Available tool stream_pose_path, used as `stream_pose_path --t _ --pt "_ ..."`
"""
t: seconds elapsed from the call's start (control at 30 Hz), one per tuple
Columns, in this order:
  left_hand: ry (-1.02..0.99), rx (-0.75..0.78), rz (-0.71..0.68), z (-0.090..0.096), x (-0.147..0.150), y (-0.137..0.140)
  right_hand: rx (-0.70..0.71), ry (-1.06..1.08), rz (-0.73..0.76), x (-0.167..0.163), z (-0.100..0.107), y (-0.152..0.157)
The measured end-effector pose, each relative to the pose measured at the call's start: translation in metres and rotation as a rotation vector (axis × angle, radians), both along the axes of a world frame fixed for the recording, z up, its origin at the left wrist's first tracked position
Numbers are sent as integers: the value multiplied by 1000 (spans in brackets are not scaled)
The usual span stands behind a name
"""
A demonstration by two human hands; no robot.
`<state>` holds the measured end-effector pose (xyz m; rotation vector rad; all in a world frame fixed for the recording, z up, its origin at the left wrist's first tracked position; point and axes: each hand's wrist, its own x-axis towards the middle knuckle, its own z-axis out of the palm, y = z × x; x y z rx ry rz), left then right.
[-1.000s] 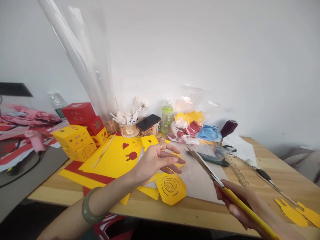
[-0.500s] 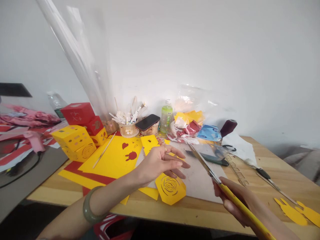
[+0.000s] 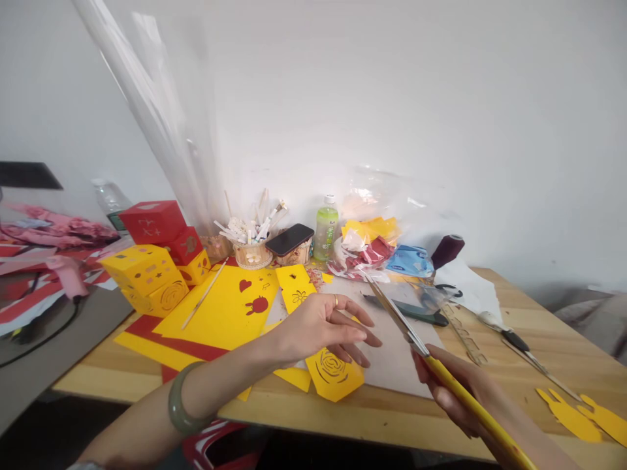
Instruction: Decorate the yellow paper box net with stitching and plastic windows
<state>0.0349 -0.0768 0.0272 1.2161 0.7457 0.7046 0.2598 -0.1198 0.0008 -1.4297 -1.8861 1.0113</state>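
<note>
My left hand [image 3: 326,333] hovers over the yellow paper piece [image 3: 336,378] with a cut rose pattern; its fingers are apart and hold nothing. A green bangle [image 3: 183,401] circles that wrist. On the right, my right hand [image 3: 455,391] is closed around long scissors [image 3: 404,323] with narrow metal blades and a yellow handle. Their tips point away from me and to the left, over the grey board [image 3: 392,365]. Beyond my left hand lies a yellow strip [image 3: 296,284] with a flower cutout. Yellow rabbit-shaped cutouts [image 3: 571,414] rest at the far right.
Red and yellow boxes [image 3: 142,274] stand at the left near yellow sheets [image 3: 210,307]. Along the wall are a pen pot [image 3: 253,254], a phone [image 3: 290,239], a green bottle [image 3: 326,228] and a bag of paper scraps [image 3: 367,251]. A utility knife [image 3: 514,338] lies right.
My left hand has shifted slightly right and down, still with nothing in it. The scissors in my right hand have moved very little.
</note>
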Motion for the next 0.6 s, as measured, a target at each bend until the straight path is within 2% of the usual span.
stream_pose_path --t 0.17,0.33,0.47,0.6 --pt "-9 -3 0 -4 2 1 42 -7 -8 6 -8 4" --pt "35 38 107 -8 -9 12 -87 -154 -151 17 -14 21" --pt "153 92 283 -17 -30 32 169 -503 -272 33 -32 48" --pt "281 81 288 -30 -47 50 325 -723 -187 50 -55 69"
